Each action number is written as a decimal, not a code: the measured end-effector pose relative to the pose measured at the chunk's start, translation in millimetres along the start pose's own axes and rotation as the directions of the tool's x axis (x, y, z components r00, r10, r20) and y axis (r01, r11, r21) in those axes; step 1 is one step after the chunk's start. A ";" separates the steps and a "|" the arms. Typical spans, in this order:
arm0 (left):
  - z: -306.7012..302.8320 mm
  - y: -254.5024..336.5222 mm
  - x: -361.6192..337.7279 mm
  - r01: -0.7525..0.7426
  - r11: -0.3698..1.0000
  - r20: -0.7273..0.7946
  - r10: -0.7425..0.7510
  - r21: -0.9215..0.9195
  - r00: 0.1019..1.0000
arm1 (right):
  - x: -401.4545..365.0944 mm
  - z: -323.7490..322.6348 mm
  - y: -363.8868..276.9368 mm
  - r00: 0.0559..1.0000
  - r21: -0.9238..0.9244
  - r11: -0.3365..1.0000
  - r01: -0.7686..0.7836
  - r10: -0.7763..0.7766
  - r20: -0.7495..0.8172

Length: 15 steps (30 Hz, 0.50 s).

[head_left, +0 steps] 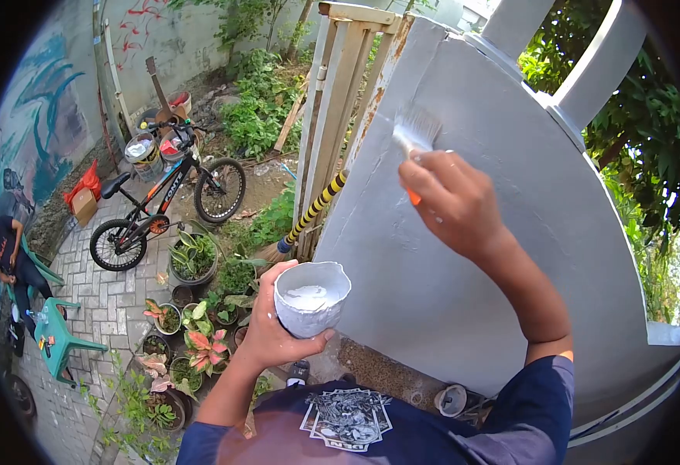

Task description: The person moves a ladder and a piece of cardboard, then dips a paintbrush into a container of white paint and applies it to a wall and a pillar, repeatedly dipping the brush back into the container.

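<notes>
My right hand [456,198] is closed around the handle of a paintbrush [417,130], whose orange end shows below my fingers. The bristles touch the upper left part of a grey wall [472,256], close to its left edge. In my left hand [266,329] is a paint-spattered cup [313,310], held upright in front of my chest. White paint shows inside it. White specks of paint dot the fingers of my right hand.
A rusty folding gate [336,101] stands against the wall's left edge, with a striped broom [317,209] beside it. Potted plants [204,349], a bicycle [158,194] and a green table [65,337] are to the left. A person [15,256] sits at far left. A bucket [452,401] stands below the wall.
</notes>
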State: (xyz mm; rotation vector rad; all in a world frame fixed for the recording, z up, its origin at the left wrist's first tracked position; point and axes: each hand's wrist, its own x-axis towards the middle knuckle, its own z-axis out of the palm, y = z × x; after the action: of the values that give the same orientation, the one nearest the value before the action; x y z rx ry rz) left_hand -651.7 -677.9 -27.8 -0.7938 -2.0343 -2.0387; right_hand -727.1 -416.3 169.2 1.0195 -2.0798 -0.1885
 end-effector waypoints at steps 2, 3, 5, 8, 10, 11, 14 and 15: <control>-1.4 -1.0 -3.5 0.046 0.997 -0.010 -0.046 -0.057 0.999 | -22.2 29.9 -16.8 0.997 0.129 0.991 -0.043 0.034 0.074; -2.6 -3.0 -5.9 0.053 0.997 -0.011 -0.053 -0.057 0.999 | -31.9 45.5 -25.1 0.996 0.135 0.990 -0.045 0.034 0.078; -5.1 -7.3 -10.5 0.064 0.998 -0.034 -0.064 0.012 0.997 | -52.1 76.2 -41.6 0.988 0.246 0.960 -0.136 0.111 0.111; -7.8 -2.8 -15.4 0.081 0.997 -0.044 -0.081 -0.007 0.996 | -82.1 117.5 -66.3 0.955 0.360 0.892 -0.274 0.207 0.214; -9.8 2.5 -18.4 0.081 0.997 -0.050 -0.082 -0.016 0.995 | -102.4 140.4 -85.6 0.933 0.422 0.841 -0.339 0.241 0.269; -10.6 4.5 -19.9 0.079 0.997 -0.054 -0.080 -0.027 0.995 | -109.7 148.3 -91.9 0.906 0.473 0.783 -0.404 0.271 0.326; -8.8 5.2 -21.5 0.060 0.998 -0.107 -0.060 -0.007 0.992 | -127.0 158.1 -92.1 0.891 0.468 0.786 -0.403 0.221 0.397; -10.6 5.0 -21.8 0.060 0.998 -0.110 -0.060 -0.005 0.992 | -119.4 149.8 -85.8 0.893 0.470 0.787 -0.400 0.218 0.395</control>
State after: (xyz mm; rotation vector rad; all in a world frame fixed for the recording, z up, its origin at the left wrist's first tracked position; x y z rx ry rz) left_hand -633.6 -694.0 -32.9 -0.6127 -2.0196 -2.0662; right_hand -739.3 -417.0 -40.4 0.9798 -2.6540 0.4708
